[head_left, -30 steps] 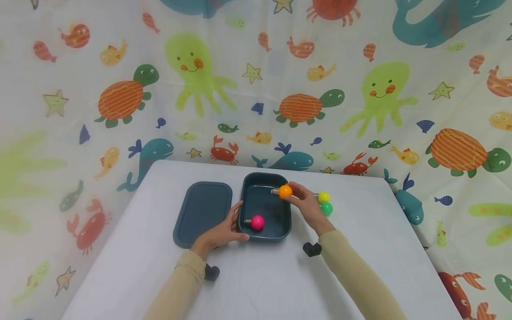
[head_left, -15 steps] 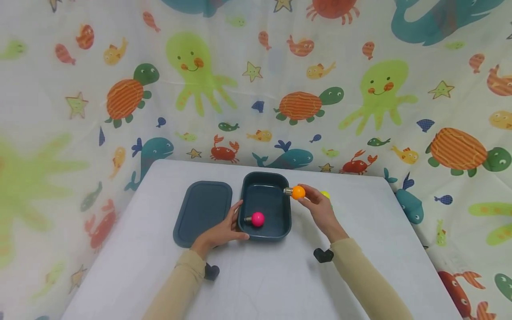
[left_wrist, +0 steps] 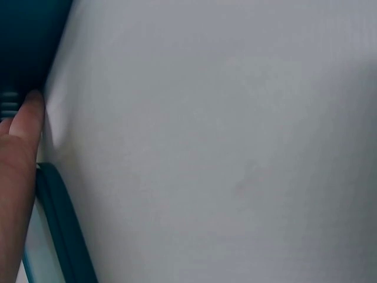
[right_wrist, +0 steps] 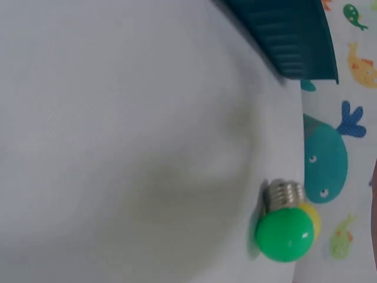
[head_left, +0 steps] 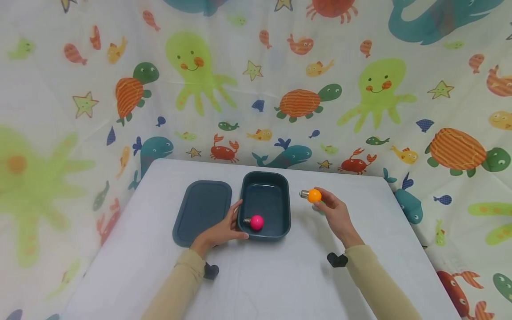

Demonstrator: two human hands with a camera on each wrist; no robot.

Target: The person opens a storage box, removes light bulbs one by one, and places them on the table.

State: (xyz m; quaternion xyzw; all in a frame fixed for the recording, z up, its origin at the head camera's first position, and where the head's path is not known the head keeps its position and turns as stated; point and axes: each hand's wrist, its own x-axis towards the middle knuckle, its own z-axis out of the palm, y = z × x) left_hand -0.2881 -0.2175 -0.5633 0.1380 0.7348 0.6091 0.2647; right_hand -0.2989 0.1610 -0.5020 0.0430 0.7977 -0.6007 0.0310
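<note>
My right hand (head_left: 338,218) pinches an orange light bulb (head_left: 314,195) by its round end, above the table to the right of a dark blue box (head_left: 266,235). The bulb's metal screw base points left. Inside the box, near its front left, lies a pink light bulb (head_left: 257,222). My left hand (head_left: 220,231) rests against the box's left side and front left corner with its fingers extended. Below the right hand a green light bulb (right_wrist: 285,234) and a yellow one (right_wrist: 311,217) lie on the table, mostly hidden in the head view.
A flat dark blue lid (head_left: 204,211) lies left of the box, beside my left hand. The white table (head_left: 264,284) ends at a curtain (head_left: 256,98) printed with sea animals.
My right hand has carried the orange light bulb rightward, from over the box to a spot beyond its right side. The left hand and the box have stayed put.
</note>
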